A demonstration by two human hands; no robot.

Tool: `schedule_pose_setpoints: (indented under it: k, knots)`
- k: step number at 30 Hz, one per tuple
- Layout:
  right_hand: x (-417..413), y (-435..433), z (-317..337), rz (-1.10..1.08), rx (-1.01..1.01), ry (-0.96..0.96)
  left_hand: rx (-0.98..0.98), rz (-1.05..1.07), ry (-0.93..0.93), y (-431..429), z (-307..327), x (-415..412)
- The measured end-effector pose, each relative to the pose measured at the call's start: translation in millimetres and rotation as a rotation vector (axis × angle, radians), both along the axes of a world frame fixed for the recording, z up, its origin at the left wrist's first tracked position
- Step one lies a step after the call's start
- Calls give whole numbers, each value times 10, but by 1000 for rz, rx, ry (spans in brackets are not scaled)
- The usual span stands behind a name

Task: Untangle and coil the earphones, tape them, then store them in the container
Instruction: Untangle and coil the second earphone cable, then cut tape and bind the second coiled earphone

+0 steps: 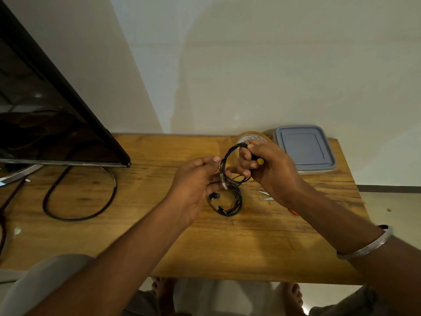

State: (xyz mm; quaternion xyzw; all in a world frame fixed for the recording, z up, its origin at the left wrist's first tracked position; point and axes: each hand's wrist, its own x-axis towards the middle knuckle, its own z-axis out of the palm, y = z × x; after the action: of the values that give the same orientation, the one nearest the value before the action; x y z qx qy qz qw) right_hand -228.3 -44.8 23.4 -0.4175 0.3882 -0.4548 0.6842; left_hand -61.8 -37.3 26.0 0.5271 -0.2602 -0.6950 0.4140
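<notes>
I see the coiled earphones (228,153) held up just above the wooden surface (159,236), between both hands. The right hand (271,169) has its fingers (245,156) curled round the coil's top edge, a yellow-tipped piece showing inside that grip. The left hand (193,185) pinches the coil's left side, where clear tape glints. A second black coil (237,205) lies on the surface directly below. The tape roll (250,138) and lidded container (305,149) sit just behind.

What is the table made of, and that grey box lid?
Table: looks like wood, warm brown with dark grain streaks and a slight sheen. Box lid: probably plastic, matte blue-grey, with a moulded raised square and rounded corners.
</notes>
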Motion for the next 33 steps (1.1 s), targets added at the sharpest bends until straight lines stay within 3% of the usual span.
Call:
schedule_pose_setpoints:
  k: [5, 8, 12, 14, 19, 22, 27, 30, 33]
  knots:
    - [-18, -49, 9, -93, 20, 21, -194, -172, -124, 23, 98, 19]
    - [1, -32, 16, -102, 69, -17, -349, -285, -326, 50, 87, 61]
    - [75, 49, 26, 7, 193, -23, -411, -243, -512, 44, -21, 173]
    - [126, 83, -1, 55, 309, 3, -346, -275, -543, 36, -40, 324]
    - [294, 231, -216, 285, 690, -36, 65, -360, -335, 125, -110, 729]
    - [394, 338, -362, 348, 737, 134, 236, -368, -273, 186, -232, 814]
    - [430, 291, -406, 112, 633, 377, 311, -419, -108, 118, -346, 786]
    - [319, 276, -410, 140, 202, 840, 225, -453, -136, 71, -418, 718]
    - [270, 314, -518, 151, -166, 1134, 62, -503, -397, 62, -497, 618]
